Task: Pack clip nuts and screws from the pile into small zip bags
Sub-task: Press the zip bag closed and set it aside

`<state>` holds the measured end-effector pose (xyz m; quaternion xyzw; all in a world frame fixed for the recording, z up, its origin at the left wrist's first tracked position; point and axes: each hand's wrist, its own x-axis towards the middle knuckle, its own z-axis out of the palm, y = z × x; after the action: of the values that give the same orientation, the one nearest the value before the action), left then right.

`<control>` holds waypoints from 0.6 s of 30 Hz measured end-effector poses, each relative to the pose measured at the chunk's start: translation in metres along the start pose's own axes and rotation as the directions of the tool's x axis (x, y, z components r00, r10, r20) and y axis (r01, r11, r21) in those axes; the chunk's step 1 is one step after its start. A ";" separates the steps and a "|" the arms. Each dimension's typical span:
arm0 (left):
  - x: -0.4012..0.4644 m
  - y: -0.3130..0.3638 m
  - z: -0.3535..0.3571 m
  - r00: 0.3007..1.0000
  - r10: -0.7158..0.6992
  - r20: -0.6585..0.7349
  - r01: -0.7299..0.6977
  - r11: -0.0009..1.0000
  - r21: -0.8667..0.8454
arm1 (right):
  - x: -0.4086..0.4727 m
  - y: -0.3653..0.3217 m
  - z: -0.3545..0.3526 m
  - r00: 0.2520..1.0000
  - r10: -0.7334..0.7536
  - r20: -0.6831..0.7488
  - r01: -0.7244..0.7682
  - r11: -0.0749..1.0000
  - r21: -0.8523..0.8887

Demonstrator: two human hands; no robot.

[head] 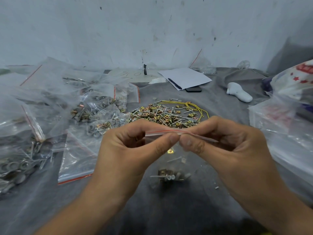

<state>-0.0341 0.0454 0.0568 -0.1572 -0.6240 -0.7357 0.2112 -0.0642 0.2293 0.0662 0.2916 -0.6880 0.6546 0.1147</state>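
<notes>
**A:** What is the step now?

**B:** I think it is the sealing. The left hand (133, 146) and the right hand (218, 145) both pinch the top strip of the small zip bag (171, 160), thumb against forefinger, and the two thumbs almost touch in the middle of the red line. The bag hangs below the hands, above the grey cloth (169, 209), and some clip nuts and screws lie in its bottom.

**A:** How to do it well?

**B:** I would press the strip from the middle and slide the pinches outward to both ends, so that no part of the zip remains open. It is better to keep the bag upright, because the pieces are heavy for such thin plastic and can fall out from an unsealed corner.

**A:** And the supply?

**B:** The pile (167, 114) lies just behind the hands, with a yellow wire (200, 110) over it. The filled bags (94, 106) are on the left.
</notes>
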 end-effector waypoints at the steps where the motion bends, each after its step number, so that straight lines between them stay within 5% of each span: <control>1: 0.000 0.001 0.000 1.000 -0.001 0.005 0.001 1.000 0.005 | 0.000 -0.001 0.000 1.000 -0.002 0.001 0.002 1.000 -0.006; 18: 0.003 0.007 -0.020 1.000 -0.014 0.001 0.013 0.996 0.087 | 0.011 -0.008 -0.019 0.997 0.052 0.057 -0.058 0.992 0.110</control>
<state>-0.0322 0.0249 0.0610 -0.1443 -0.6566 -0.7092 0.2123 -0.0728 0.2456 0.0807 0.2962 -0.6610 0.6867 0.0614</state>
